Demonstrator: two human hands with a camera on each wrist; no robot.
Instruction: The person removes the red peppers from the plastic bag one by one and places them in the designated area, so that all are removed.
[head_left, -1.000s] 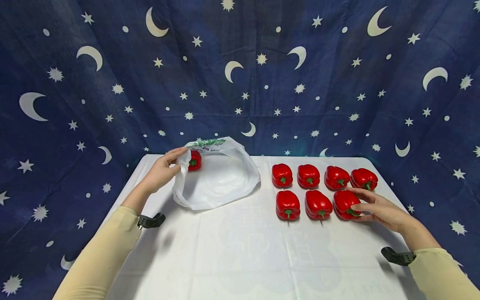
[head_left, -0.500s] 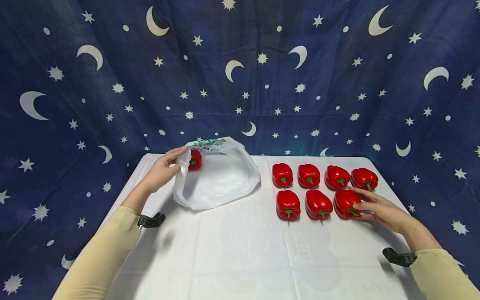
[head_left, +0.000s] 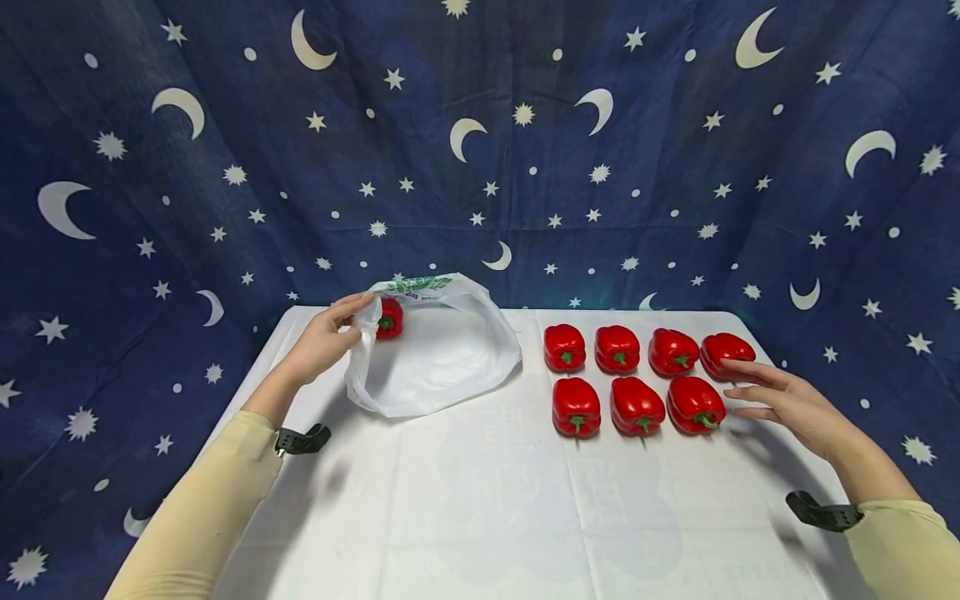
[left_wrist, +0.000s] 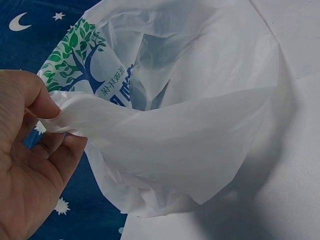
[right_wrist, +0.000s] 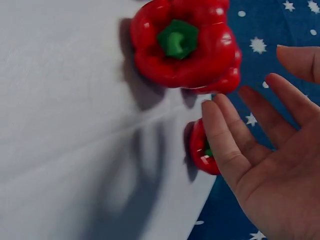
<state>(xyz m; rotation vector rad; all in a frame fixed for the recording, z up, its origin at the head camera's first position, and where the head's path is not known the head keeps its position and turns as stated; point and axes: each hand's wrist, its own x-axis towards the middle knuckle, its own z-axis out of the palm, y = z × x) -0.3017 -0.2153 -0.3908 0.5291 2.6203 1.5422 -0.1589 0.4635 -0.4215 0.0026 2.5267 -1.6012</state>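
Observation:
In the head view my left hand pinches the left rim of a white plastic bag lying with its mouth open. The left wrist view shows thumb and fingers closed on the bag's edge, near a green tree print. One red bell pepper shows inside the bag at its left. My right hand holds nothing, its fingers spread, just right of the front row's right-hand bell pepper. Its fingertips overlap the back row's rightmost bell pepper in this view.
Red bell peppers stand in two rows on the right half of the white-covered table, several behind and three in front, green stems toward me. A dark blue curtain with moons and stars hangs behind the table and at its sides.
My right hand has let go of the front row's right-hand bell pepper and moved right and slightly up, its fingers opening. The left hand and the bag have stayed put.

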